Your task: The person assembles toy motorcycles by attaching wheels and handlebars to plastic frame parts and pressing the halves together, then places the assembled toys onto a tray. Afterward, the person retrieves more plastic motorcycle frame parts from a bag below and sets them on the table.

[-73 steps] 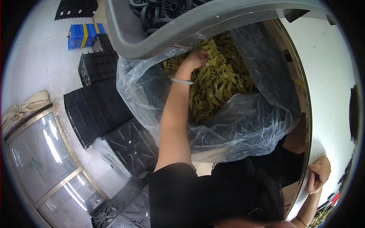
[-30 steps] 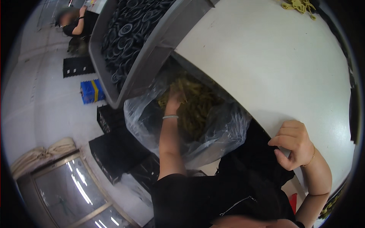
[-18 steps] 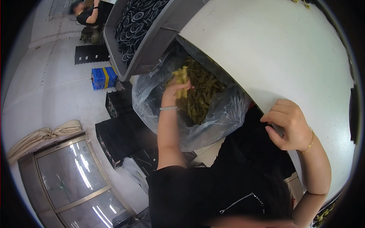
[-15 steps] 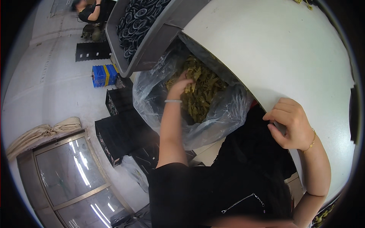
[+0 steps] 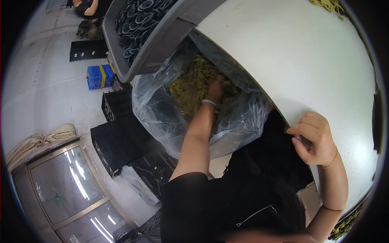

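Observation:
My left hand (image 5: 216, 88) reaches down into a large clear plastic bag (image 5: 150, 106), among many small olive-yellow plastic pieces (image 5: 189, 86). Its fingers are sunk in shadow between the pieces, so their grip does not show. A pale bracelet (image 5: 211, 104) circles that wrist. At the near edge of the white table (image 5: 283, 52) rests my right hand (image 5: 314, 135), its fingers loosely curled in and nothing visible in them. A thin gold-coloured bracelet (image 5: 333, 158) is on this wrist.
A grey bin (image 5: 152, 52) of dark spoked wheels (image 5: 139, 18) overhangs the bag's far left side. Black crates (image 5: 121, 135) and a blue box with a yellow band (image 5: 100, 77) stand left. More olive pieces (image 5: 329, 5) lie at the table's far end. A person (image 5: 86, 7) sits at the far left.
My left hand has moved right and deeper among the olive pieces, away from the clump it was at. My right hand stays by the table edge. The view has shifted slightly.

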The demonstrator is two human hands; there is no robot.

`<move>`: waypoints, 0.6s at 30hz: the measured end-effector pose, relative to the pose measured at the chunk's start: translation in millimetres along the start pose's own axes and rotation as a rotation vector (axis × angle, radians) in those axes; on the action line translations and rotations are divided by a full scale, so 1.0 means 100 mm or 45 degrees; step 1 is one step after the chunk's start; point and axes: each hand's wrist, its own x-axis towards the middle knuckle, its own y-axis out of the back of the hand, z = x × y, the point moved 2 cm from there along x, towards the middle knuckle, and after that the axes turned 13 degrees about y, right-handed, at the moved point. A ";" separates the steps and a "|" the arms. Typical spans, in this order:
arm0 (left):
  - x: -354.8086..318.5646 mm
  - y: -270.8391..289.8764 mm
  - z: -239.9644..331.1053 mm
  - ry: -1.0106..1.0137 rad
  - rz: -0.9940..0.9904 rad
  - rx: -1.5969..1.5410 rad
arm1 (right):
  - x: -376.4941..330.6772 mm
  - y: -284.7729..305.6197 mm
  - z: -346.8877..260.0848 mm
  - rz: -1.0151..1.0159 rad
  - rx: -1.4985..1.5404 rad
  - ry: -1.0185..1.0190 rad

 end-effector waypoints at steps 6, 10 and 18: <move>-1.09 -0.23 1.56 0.483 -0.588 0.632 | -0.11 0.07 0.10 0.029 0.024 -0.011; -2.38 -0.75 2.56 -0.118 -1.077 0.497 | -0.03 0.07 0.00 -0.004 -0.006 0.111; -2.57 -3.39 3.17 -1.064 -1.094 1.926 | -0.18 0.05 -0.06 0.036 -0.093 0.129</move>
